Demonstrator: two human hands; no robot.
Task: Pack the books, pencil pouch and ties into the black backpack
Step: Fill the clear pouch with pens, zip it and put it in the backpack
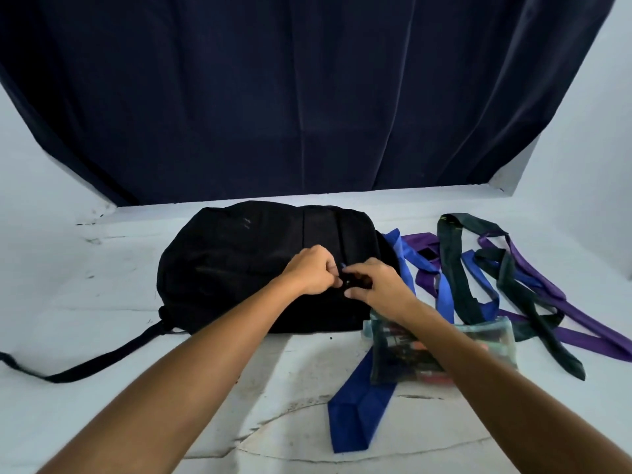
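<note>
1. The black backpack lies flat on the white surface, just before the dark curtain; its strap trails off to the left
2. Both hands meet on its near top: the left hand and right hand have fingers curled, pinching a small dark tab, likely a zip pull
3. The clear pencil pouch sits beneath the right forearm, on a blue tie
4. Purple, blue and dark ties lie tangled to the right, touching the bag's side
</note>
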